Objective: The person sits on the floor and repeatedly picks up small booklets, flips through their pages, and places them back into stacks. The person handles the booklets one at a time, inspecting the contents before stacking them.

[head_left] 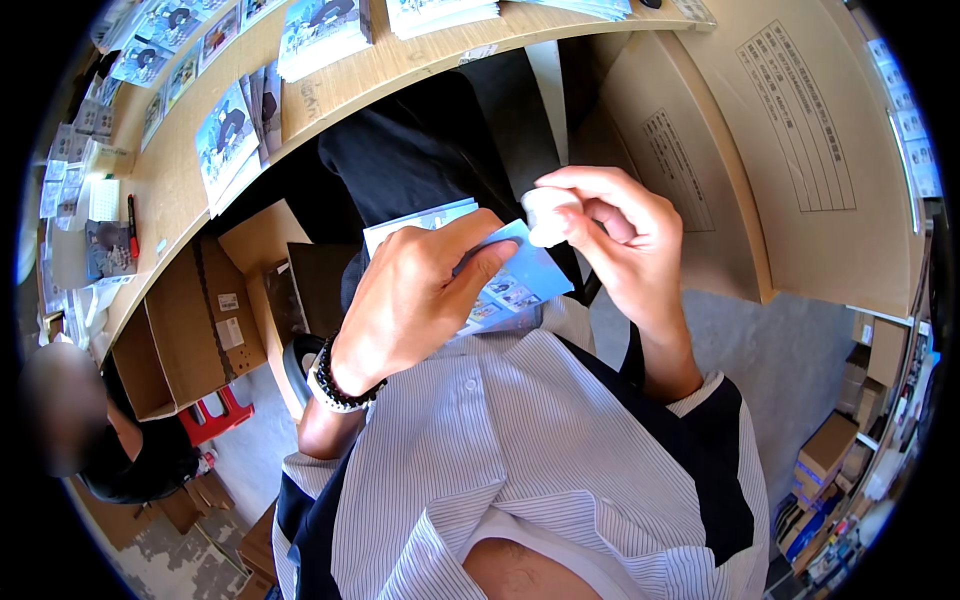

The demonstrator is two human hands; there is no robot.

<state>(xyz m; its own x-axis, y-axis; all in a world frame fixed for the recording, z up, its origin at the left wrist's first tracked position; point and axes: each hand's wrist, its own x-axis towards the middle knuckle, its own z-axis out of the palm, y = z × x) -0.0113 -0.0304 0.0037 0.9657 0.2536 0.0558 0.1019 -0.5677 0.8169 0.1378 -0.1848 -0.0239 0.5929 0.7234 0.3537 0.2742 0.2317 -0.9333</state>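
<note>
My left hand (420, 290) grips light blue printed cards (530, 265) with small pictures on them, thumb across the front, held over my lap. My right hand (625, 250) is closed on a small white object (548, 208) just above the cards' upper right corner; I cannot make out what it is. Above them, the wooden desk (330, 105) carries stacks of printed cards (222, 145), some blue and white.
Open cardboard boxes (195, 310) and a red stool (218, 420) are at left, beside a co-worker (140, 450) in dark clothing. Large brown boards (820, 250) stand at right. Shelves with boxes (825, 450) line the lower right. A red pen (133, 225) lies on the desk.
</note>
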